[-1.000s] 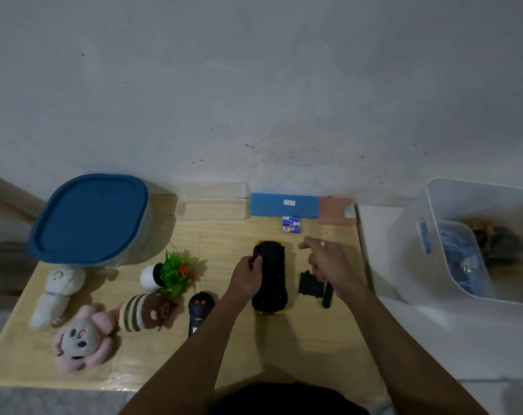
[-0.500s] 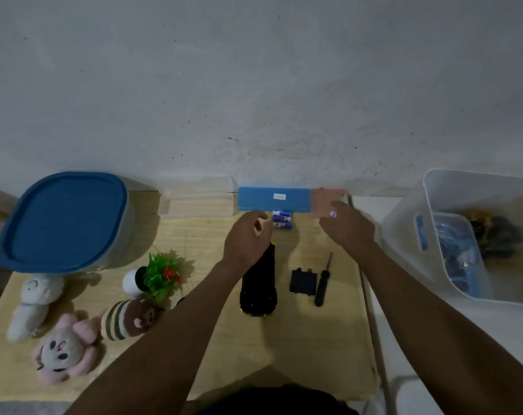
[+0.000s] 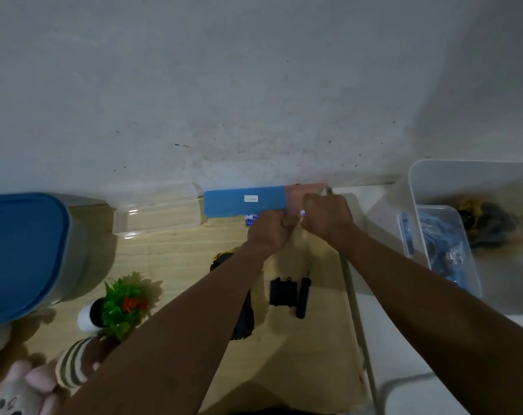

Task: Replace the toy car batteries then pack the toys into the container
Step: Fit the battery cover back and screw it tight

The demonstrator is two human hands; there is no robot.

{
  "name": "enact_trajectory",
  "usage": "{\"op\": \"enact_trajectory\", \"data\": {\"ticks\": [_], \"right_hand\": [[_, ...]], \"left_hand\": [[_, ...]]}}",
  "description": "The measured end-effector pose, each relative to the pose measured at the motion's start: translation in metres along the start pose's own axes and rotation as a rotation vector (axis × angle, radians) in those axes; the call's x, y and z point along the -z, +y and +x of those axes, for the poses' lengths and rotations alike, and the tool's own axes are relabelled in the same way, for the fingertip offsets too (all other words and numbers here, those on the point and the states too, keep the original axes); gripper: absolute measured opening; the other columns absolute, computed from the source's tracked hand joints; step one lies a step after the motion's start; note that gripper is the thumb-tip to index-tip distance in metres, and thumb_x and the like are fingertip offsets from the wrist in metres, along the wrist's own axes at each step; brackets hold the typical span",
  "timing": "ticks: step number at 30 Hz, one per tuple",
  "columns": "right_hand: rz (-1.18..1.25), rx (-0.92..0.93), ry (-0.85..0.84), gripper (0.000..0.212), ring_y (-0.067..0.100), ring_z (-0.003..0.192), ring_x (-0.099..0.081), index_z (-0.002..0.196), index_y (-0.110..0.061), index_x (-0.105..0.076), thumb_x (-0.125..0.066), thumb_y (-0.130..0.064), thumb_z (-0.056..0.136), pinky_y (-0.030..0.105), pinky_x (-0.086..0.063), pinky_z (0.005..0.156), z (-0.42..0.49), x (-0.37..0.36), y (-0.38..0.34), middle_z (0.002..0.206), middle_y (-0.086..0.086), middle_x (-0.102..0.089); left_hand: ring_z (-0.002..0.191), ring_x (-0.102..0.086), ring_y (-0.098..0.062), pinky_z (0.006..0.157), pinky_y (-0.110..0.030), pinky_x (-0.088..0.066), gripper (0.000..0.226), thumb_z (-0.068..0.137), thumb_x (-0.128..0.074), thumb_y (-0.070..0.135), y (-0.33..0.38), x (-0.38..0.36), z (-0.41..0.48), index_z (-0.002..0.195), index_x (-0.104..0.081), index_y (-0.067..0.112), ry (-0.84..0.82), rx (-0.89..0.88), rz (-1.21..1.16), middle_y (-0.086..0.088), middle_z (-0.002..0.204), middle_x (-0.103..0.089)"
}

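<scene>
**Right hand** (image 3: pixel 326 218): at the back edge of the desk (image 3: pixel 299 369), knuckles up, fingers curled. A small blue-and-white battery (image 3: pixel 303 212) shows at its fingertips and appears to be pinched there.

**Left hand** (image 3: pixel 269 232): just beside the right, at its 9 o'clock, curled into a loose fist. Its palm is hidden, so I cannot tell whether it holds anything.

**Spare batteries** (image 3: pixel 251 218): at 10 o'clock of the left hand, touching the foot of a blue box (image 3: pixel 242 202).

**Pink block** (image 3: pixel 302 190): at 12 o'clock of the hands, against the wall.

**Toy car** (image 3: pixel 243 319): black, at 7 o'clock of the left hand, mostly hidden under the forearm.

**Battery cover** (image 3: pixel 281 292) and **screwdriver** (image 3: pixel 302 298): side by side at 6 o'clock of the hands, apart from the car.

**Clear tray** (image 3: pixel 155 214): at 9 o'clock.

**Blue-lidded container** (image 3: pixel 23 250): far 9 o'clock, lid on.

**Plant toy** (image 3: pixel 122 307), **striped plush** (image 3: pixel 74 360), **pink plush** (image 3: pixel 17 393): at 7 to 8 o'clock, unpacked.

**White bin** (image 3: pixel 464 181): at 3 o'clock, off the desk.

**Risks, as judged:**
- A light fingertip pinch could let the battery roll to the wall or off the right edge.
- The forearm over the car could nudge it.
- A cell could be seated the wrong way round.
- The loose cover could be knocked.
</scene>
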State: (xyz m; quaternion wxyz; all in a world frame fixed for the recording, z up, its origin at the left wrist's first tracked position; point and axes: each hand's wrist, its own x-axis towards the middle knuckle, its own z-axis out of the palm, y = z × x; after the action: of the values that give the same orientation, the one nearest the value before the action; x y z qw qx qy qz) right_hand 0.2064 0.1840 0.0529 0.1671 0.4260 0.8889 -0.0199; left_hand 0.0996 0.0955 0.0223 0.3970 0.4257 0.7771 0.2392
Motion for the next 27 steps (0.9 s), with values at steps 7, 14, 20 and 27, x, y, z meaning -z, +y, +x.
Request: {"op": "enact_trajectory", "data": {"ticks": [7, 14, 20, 27], "right_hand": [[-0.086, 0.106, 0.048, 0.027, 0.022, 0.084, -0.067, 0.114, -0.009, -0.059, -0.051, -0.026, 0.095, 0.033, -0.049, 0.077, 0.005, -0.009, 0.002, 0.099, 0.005, -0.068], [-0.144, 0.141, 0.058, 0.034, 0.024, 0.088, -0.067, 0.119, -0.009, -0.056, -0.055, -0.03, 0.091, 0.037, -0.045, 0.09, 0.009, -0.01, 0.002, 0.102, 0.007, -0.07], [-0.066, 0.192, 0.105, 0.025, 0.024, 0.079, -0.065, 0.1, -0.015, -0.061, -0.056, -0.033, 0.083, 0.03, -0.047, 0.068, 0.01, 0.011, 0.014, 0.09, 0.004, -0.069], [0.24, 0.022, 0.249, 0.04, 0.027, 0.09, -0.068, 0.12, -0.025, -0.064, -0.058, -0.041, 0.084, 0.03, -0.049, 0.074, 0.013, 0.017, 0.032, 0.103, 0.005, -0.073]], "left_hand": [[0.09, -0.067, -0.031, 0.071, -0.033, -0.049, 0.028, 0.095, -0.058, 0.029, -0.01, -0.02, 0.018, 0.097, -0.074, 0.006, 0.146, 0.054, 0.013, -0.015, 0.096, -0.073], [0.081, -0.068, -0.029, 0.068, -0.035, -0.054, 0.025, 0.093, -0.061, 0.026, -0.017, -0.023, 0.023, 0.091, -0.077, 0.007, 0.168, 0.02, -0.01, -0.014, 0.088, -0.075], [0.073, -0.068, -0.022, 0.066, -0.037, -0.056, 0.028, 0.093, -0.059, 0.035, -0.017, -0.027, 0.019, 0.08, -0.075, 0.015, 0.168, 0.067, -0.083, -0.005, 0.076, -0.072], [0.079, -0.065, -0.026, 0.065, -0.032, -0.049, 0.018, 0.088, -0.056, 0.021, -0.011, -0.025, 0.012, 0.073, -0.065, 0.018, 0.128, 0.071, -0.029, -0.009, 0.08, -0.07]]}}
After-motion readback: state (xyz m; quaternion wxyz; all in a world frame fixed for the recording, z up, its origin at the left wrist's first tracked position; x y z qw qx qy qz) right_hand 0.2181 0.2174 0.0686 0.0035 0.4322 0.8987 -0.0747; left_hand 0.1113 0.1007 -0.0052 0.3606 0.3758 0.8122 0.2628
